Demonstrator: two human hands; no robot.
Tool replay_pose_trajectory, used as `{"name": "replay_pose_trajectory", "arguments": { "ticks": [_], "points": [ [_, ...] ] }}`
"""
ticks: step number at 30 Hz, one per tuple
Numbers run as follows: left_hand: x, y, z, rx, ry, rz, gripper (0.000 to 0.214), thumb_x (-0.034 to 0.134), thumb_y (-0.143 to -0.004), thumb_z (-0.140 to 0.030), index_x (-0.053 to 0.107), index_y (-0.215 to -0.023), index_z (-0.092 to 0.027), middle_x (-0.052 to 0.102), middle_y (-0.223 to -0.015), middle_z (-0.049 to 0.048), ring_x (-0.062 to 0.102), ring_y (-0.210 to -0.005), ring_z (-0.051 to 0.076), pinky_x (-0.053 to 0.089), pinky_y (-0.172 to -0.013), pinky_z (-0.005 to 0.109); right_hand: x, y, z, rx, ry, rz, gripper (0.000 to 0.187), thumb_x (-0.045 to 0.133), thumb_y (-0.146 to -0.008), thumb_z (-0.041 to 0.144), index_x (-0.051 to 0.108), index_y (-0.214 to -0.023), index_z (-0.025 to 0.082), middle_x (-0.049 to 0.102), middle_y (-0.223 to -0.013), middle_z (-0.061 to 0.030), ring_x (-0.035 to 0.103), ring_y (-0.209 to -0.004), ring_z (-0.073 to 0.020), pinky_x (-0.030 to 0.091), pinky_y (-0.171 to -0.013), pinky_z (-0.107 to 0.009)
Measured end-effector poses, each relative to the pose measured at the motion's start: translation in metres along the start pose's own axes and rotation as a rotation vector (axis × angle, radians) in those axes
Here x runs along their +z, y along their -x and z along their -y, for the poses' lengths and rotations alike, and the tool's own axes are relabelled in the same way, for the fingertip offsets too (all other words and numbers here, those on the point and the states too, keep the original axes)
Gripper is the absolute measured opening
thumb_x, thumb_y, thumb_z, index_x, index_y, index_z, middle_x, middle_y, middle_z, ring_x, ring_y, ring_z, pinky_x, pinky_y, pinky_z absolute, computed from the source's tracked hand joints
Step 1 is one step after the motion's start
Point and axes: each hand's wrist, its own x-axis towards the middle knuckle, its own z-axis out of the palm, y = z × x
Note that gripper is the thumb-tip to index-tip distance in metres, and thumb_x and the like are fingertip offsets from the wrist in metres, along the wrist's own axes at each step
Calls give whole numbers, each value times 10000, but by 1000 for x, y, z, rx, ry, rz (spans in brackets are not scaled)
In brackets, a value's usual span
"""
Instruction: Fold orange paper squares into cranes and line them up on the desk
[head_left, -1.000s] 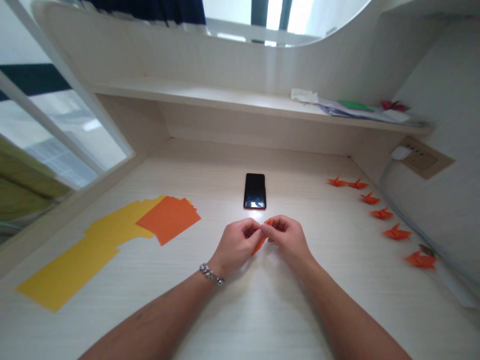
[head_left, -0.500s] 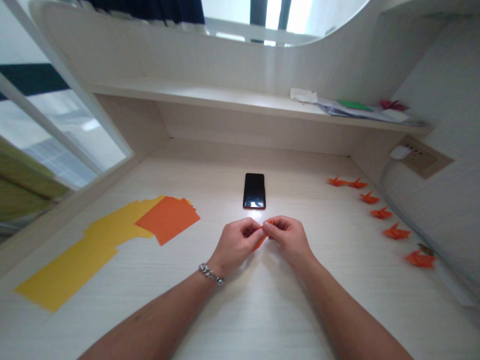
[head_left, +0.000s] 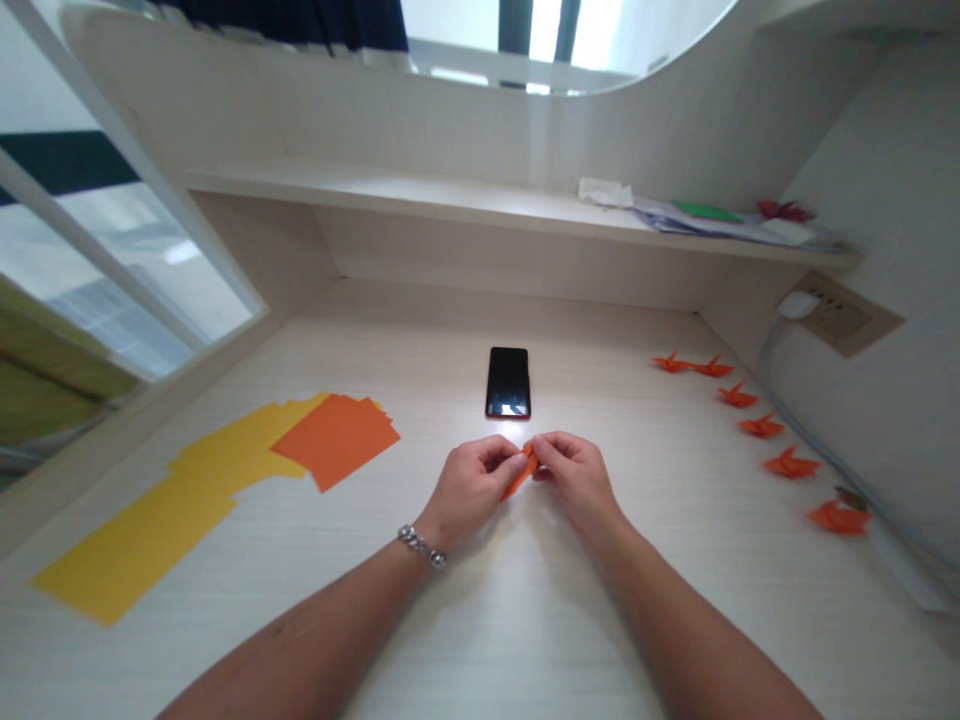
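A small piece of folded orange paper (head_left: 519, 481) is pinched between both hands, low over the middle of the table. My left hand (head_left: 472, 487) is closed on its left side, thumb on top. At its upper right end, my right hand (head_left: 574, 475) grips it between thumb and fingers. The fingertips cover much of the paper, so its full shape is hidden. Just beyond the hands a black phone (head_left: 508, 382) lies flat. Several folded orange paper cranes (head_left: 792, 463) stand in a row along the right side.
Orange paper sheets (head_left: 337, 440) overlap fanned-out yellow sheets (head_left: 139, 545) on the left of the table. A grey cable (head_left: 806, 430) runs along the right wall from a plug (head_left: 799, 304). Papers (head_left: 701, 222) rest on the shelf (head_left: 450, 205) above.
My right hand has shifted slightly, and more of the orange paper shows between the fingertips. My left hand stays nearly still.
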Motion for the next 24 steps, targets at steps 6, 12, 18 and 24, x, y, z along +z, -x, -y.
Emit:
{"name": "replay_pose_trajectory", "arguments": {
  "ticks": [6, 12, 18, 24],
  "points": [
    [0, -1, 2, -39, 11, -5, 213, 595, -817, -309, 649, -705, -137, 614, -650, 16, 521, -600, 124, 406, -566, 222, -1, -1, -3, -32, 16, 24, 236, 672, -758, 392, 687, -741, 157, 660, -689, -23, 568, -604, -123, 465, -594, -253],
    [1, -2, 2, -103, 49, -3, 232, 622, -803, -335, 669, -703, -131, 621, -636, 19, 509, -574, 115, 375, -515, 208, -3, -2, 0, -43, 126, 16, 204, 711, -716, 348, 662, -698, 151, 620, -610, 1, 531, -552, -115, 432, -554, -243],
    [-1, -4, -1, -183, 200, 103, 170, 685, -752, -284, 706, -779, -117, 662, -678, 37, 540, -576, 112, 396, -522, 205, -4, -2, -2, -97, 163, -62, 185, 685, -730, 329, 654, -682, 153, 616, -587, -4, 522, -538, -124, 415, -540, -252],
    [-2, -6, 3, -193, 237, 83, 165, 696, -744, -272, 704, -775, -110, 661, -637, 38, 539, -541, 107, 396, -502, 204, -2, -4, -1, -2, 109, 18, 219, 714, -691, 358, 647, -686, 150, 609, -588, 1, 515, -526, -116, 411, -527, -244]
  ]
}}
